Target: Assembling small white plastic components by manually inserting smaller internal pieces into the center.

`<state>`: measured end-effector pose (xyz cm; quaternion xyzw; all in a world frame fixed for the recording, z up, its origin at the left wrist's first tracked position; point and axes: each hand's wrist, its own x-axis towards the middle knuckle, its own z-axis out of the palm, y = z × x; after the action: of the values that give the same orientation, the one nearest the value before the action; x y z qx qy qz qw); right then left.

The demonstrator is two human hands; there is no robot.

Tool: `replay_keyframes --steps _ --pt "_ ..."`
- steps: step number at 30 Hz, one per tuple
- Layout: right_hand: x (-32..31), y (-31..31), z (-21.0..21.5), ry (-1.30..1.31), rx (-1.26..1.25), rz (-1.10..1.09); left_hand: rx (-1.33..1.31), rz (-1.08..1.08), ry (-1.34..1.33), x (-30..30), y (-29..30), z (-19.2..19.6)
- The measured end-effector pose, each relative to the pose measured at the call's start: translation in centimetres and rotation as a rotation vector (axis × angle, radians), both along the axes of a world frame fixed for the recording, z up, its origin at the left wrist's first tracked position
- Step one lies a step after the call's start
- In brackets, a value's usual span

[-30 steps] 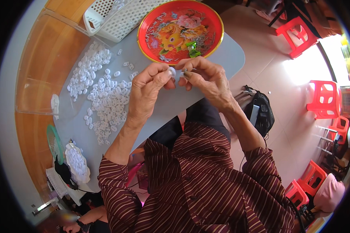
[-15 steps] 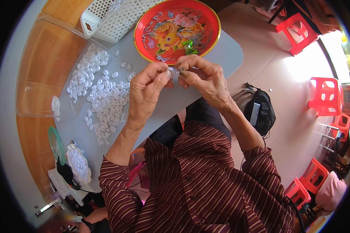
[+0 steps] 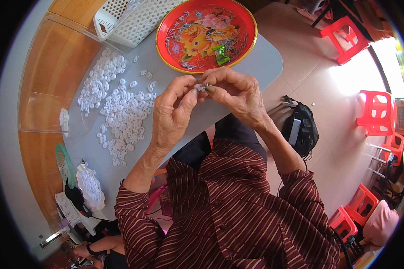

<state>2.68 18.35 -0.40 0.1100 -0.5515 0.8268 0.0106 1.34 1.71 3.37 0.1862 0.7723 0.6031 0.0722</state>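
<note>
My left hand (image 3: pixel 177 101) pinches a small white plastic piece (image 3: pixel 199 87) between thumb and fingertips. Against its right side, my right hand (image 3: pixel 235 92) grips a small metal pin (image 3: pixel 207 85); the two parts meet or nearly meet, and the fingertips partly hide them. Just beyond my hands lies a round red tray (image 3: pixel 164 56) with a gold rim and flower print. Many small grey metal pins (image 3: pixel 240 42) are scattered in it, beside a shiny green wrapper (image 3: pixel 221 54). Left of my hands, heaps of white oval plastic pieces with holes (image 3: pixel 125 110) cover part of the grey table (image 3: pixel 184 139).
A white perforated basket (image 3: pixel 139 29) stands at the table's far side, by a clear plastic cover (image 3: pixel 40 89). A bag of white pieces (image 3: pixel 90 188) lies at the left. On the floor are a black mesh bag (image 3: pixel 303 127) and red stools (image 3: pixel 345 38). Another person's arm (image 3: pixel 105 245) shows lower left.
My hands have drawn slightly closer together, bringing the white piece and the metal pin against each other. At lower left, the other person's arm has shifted.
</note>
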Motion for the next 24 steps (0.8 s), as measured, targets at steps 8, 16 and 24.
replay_keyframes --steps 8,16,24 --pt "0.3 0.1 0.3 0.071 0.195 -0.049 -0.029 -0.023 -0.234 -0.4 -1.0 -0.5" --pt "0.5 -0.1 0.2 0.165 0.245 -0.089 0.324 0.029 -0.549 -0.7 -0.9 -0.3" --pt "0.5 -0.2 -0.2 0.014 0.154 -0.042 0.343 0.006 -0.563 -1.0 -1.1 0.3"
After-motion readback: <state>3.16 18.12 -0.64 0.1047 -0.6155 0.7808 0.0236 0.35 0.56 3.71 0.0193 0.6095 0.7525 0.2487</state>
